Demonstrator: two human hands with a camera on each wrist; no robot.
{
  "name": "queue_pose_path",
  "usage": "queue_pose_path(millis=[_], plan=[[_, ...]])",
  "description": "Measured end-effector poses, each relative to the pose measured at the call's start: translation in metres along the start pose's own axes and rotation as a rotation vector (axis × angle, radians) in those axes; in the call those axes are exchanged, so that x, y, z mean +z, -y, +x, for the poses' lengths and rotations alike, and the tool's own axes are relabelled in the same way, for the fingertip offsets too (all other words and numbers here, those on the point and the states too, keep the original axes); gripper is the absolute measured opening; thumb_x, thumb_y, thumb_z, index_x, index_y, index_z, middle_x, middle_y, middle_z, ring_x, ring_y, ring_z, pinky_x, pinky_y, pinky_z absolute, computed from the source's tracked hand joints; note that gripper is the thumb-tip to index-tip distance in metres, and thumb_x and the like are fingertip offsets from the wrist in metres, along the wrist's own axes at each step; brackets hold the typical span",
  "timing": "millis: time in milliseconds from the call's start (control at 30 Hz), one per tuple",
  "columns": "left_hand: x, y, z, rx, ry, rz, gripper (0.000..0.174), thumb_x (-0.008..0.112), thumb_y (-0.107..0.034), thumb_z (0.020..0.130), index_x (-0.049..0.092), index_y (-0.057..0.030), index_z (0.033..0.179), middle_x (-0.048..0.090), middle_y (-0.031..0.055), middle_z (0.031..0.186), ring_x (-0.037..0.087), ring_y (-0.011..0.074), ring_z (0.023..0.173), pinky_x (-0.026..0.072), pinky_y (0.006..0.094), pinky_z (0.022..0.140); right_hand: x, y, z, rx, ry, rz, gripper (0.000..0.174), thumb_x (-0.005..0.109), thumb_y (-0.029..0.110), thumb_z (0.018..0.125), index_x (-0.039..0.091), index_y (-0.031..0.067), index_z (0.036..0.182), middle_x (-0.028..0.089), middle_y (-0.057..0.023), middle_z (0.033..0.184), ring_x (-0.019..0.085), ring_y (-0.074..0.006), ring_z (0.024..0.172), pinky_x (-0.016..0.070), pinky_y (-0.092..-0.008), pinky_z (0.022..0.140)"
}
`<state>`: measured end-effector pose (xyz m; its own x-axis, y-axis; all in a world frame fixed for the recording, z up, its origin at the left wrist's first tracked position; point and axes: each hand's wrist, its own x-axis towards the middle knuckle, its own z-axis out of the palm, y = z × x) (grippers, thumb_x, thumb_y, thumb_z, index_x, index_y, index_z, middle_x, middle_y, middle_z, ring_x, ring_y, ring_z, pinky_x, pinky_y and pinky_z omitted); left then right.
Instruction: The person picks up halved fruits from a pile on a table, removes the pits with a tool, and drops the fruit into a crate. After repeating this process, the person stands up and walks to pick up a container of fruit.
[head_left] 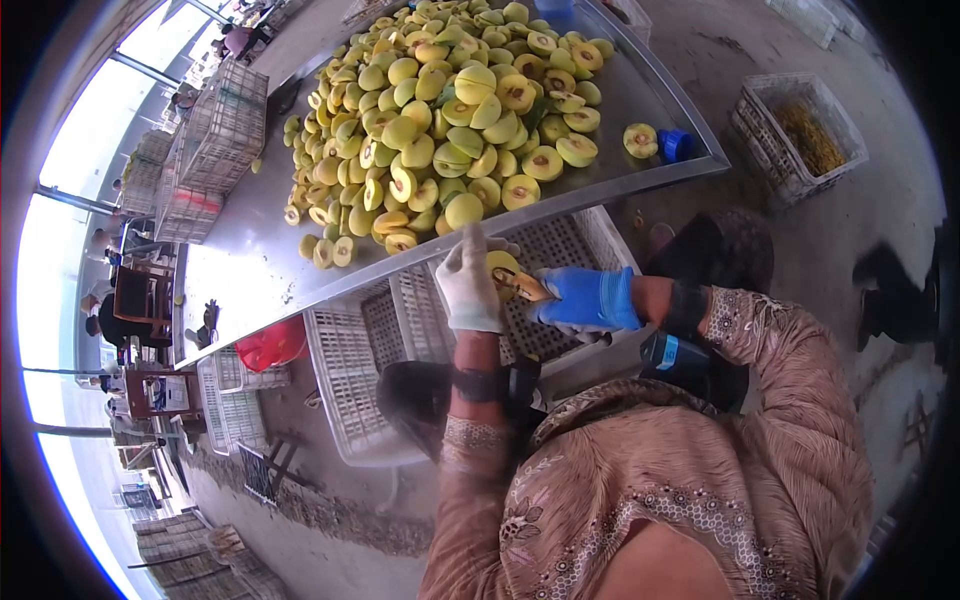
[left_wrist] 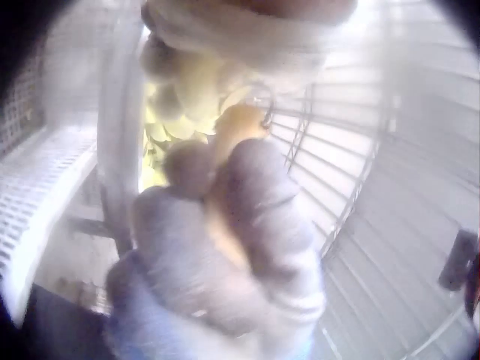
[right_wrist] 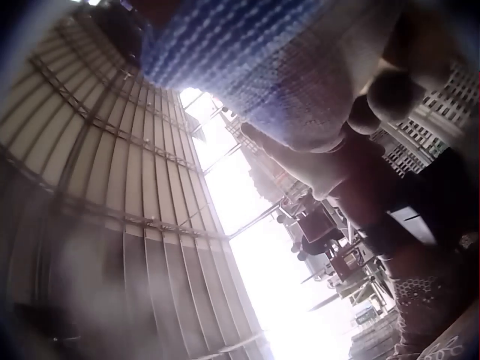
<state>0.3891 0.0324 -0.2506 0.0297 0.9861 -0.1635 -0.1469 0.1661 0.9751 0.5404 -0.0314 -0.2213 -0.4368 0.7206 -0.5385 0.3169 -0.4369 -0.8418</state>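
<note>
Over a white slatted crate (head_left: 580,240), the white-gloved left hand (head_left: 468,285) curls round a yellow fruit half (head_left: 503,268), and the blue-gloved right hand (head_left: 588,298) grips a brownish tool (head_left: 527,289) set against it. Farther off, a steel table (head_left: 250,250) carries a heap of halved fruit (head_left: 450,110), with a blue cup (head_left: 676,145) near its right corner.
</note>
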Motion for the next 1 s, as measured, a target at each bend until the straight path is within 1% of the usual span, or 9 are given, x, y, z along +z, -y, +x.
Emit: queue_pose_path(millis=[133, 233, 267, 433, 500, 600, 733, 900, 1000], plan=[[0.014, 0.003, -0.007, 0.131, -0.187, -0.02, 0.047, 0.054, -0.04, 0.093, 0.06, 0.004, 0.077, 0.064, 0.0138, 0.07, 0.061, 0.0173, 0.06, 0.0501, 0.0266, 0.057, 0.004, -0.009, 0.012, -0.097, -0.138, -0.161, 0.037, 0.057, 0.026, 0.087, 0.045, 0.0006, 0.111, 0.057, -0.0097, 0.064, 0.054, -0.0195, 0.043, 0.0436, -0.0333, 0.038], [0.017, -0.002, -0.01, 0.122, -0.178, -0.039, 0.048, 0.052, -0.041, 0.094, 0.061, 0.0035, 0.077, 0.064, 0.0114, 0.07, 0.053, 0.0084, 0.053, 0.0402, 0.0196, 0.049, 0.011, -0.057, 0.051, -0.711, -0.497, -0.476, 0.037, 0.056, 0.027, 0.088, 0.045, 0.0017, 0.112, 0.057, -0.0106, 0.064, 0.055, -0.0203, 0.044, 0.0439, -0.034, 0.039], [0.017, -0.002, -0.01, 0.125, -0.176, -0.031, 0.048, 0.052, -0.041, 0.095, 0.061, 0.003, 0.077, 0.064, 0.0106, 0.07, 0.049, 0.0042, 0.049, 0.0355, 0.0165, 0.045, 0.011, -0.065, 0.053, -0.62, -0.434, -0.402, 0.035, 0.056, 0.027, 0.088, 0.046, 0.0021, 0.112, 0.056, -0.0101, 0.063, 0.054, -0.02, 0.044, 0.0433, -0.034, 0.038], [0.013, 0.007, -0.01, 0.279, -0.216, 0.207, 0.046, 0.053, -0.036, 0.095, 0.064, 0.0054, 0.078, 0.065, 0.0101, 0.073, 0.058, 0.0124, 0.06, 0.0461, 0.0234, 0.058, 0.007, -0.021, 0.019, -0.048, 0.052, 0.142, 0.027, 0.054, 0.025, 0.089, 0.05, 0.0035, 0.106, 0.051, -0.0064, 0.06, 0.05, -0.0171, 0.042, 0.0394, -0.0332, 0.035], [0.01, 0.009, -0.008, 0.322, -0.206, 0.254, 0.044, 0.054, -0.034, 0.094, 0.065, 0.0055, 0.078, 0.066, 0.0109, 0.074, 0.06, 0.0149, 0.064, 0.0481, 0.0251, 0.063, 0.006, -0.017, 0.016, -0.033, 0.057, 0.159, 0.023, 0.053, 0.024, 0.089, 0.05, 0.0043, 0.1, 0.047, -0.0043, 0.058, 0.047, -0.0152, 0.041, 0.0374, -0.0316, 0.034], [-0.001, 0.004, 0.001, 0.097, -0.044, 0.01, 0.041, 0.055, -0.031, 0.093, 0.064, 0.0054, 0.077, 0.067, 0.0127, 0.075, 0.061, 0.0151, 0.064, 0.0489, 0.0257, 0.062, -0.003, -0.012, 0.011, -0.043, 0.227, 0.366, 0.017, 0.052, 0.024, 0.091, 0.051, 0.007, 0.095, 0.044, -0.0001, 0.058, 0.041, -0.0102, 0.039, 0.0353, -0.0267, 0.033], [-0.001, 0.007, 0.0, 0.017, 0.101, -0.352, 0.046, 0.056, -0.043, 0.091, 0.057, 0.0024, 0.082, 0.063, 0.0178, 0.075, 0.06, 0.0254, 0.056, 0.05, 0.033, 0.051, -0.002, -0.011, 0.008, -0.028, 0.423, 0.672, 0.019, 0.05, 0.029, 0.093, 0.049, 0.0111, 0.088, 0.04, 0.0038, 0.056, 0.035, -0.0057, 0.036, 0.0298, -0.0222, 0.032], [-0.004, 0.017, 0.008, -0.041, 0.069, -0.436, 0.046, 0.052, -0.048, 0.091, 0.054, -0.0023, 0.09, 0.06, 0.0148, 0.08, 0.06, 0.0267, 0.06, 0.0505, 0.034, 0.053, 0.005, -0.022, 0.023, 0.0, 0.524, 0.882, 0.025, 0.05, 0.034, 0.095, 0.049, 0.0116, 0.085, 0.037, 0.0051, 0.054, 0.031, -0.0046, 0.036, 0.0248, -0.021, 0.031], [-0.01, 0.013, 0.007, -0.223, 0.052, -0.556, 0.042, 0.053, -0.047, 0.092, 0.055, -0.005, 0.092, 0.061, 0.0123, 0.081, 0.061, 0.027, 0.061, 0.0516, 0.0332, 0.054, 0.007, -0.027, 0.029, -0.036, 0.569, 0.821, 0.024, 0.049, 0.035, 0.095, 0.048, 0.0116, 0.088, 0.037, 0.0046, 0.054, 0.032, -0.0051, 0.036, 0.0245, -0.0211, 0.031]])
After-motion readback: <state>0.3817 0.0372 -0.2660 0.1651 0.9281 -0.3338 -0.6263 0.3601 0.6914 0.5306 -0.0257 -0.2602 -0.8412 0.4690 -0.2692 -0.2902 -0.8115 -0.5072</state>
